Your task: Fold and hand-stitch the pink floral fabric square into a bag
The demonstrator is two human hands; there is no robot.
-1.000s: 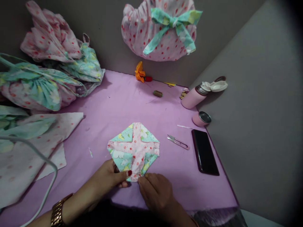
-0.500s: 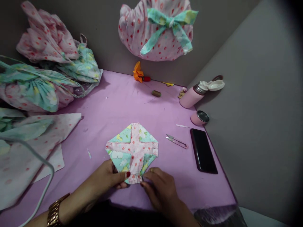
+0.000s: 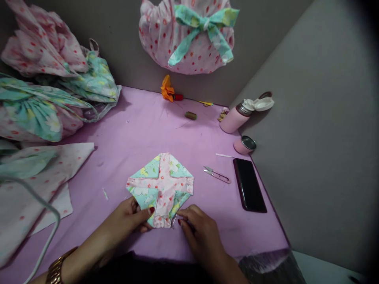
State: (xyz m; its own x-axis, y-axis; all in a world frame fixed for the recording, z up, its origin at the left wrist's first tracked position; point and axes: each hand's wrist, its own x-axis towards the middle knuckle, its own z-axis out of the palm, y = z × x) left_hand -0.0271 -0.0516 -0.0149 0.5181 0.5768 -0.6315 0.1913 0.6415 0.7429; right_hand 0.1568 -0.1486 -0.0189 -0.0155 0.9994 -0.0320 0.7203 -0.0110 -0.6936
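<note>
A patchwork fabric piece point(image 3: 166, 188), with a pink dotted cross between green floral corners, lies on the purple tablecloth. My left hand point(image 3: 132, 217) pinches its lower left edge, thumb on top and fingers underneath. At its lower right edge, my right hand point(image 3: 198, 227) has thumb and forefinger close together beside a small, thin metallic thing point(image 3: 174, 221), too small to name for certain. Pink-handled thread snips point(image 3: 217, 174) lie to the right of the fabric.
A black phone point(image 3: 250, 185), a pink cup point(image 3: 244, 144) and an open pink bottle point(image 3: 235, 118) stand or lie at right. Fabric bundles point(image 3: 38, 102) fill the left. A thread spool point(image 3: 190, 115) lies behind; a bow-tied pink bag point(image 3: 189, 39) hangs above.
The view has shifted, so everything sits slightly further left. My right fingers have drawn slightly away from the fabric's edge, and the thin metallic thing now shows there.
</note>
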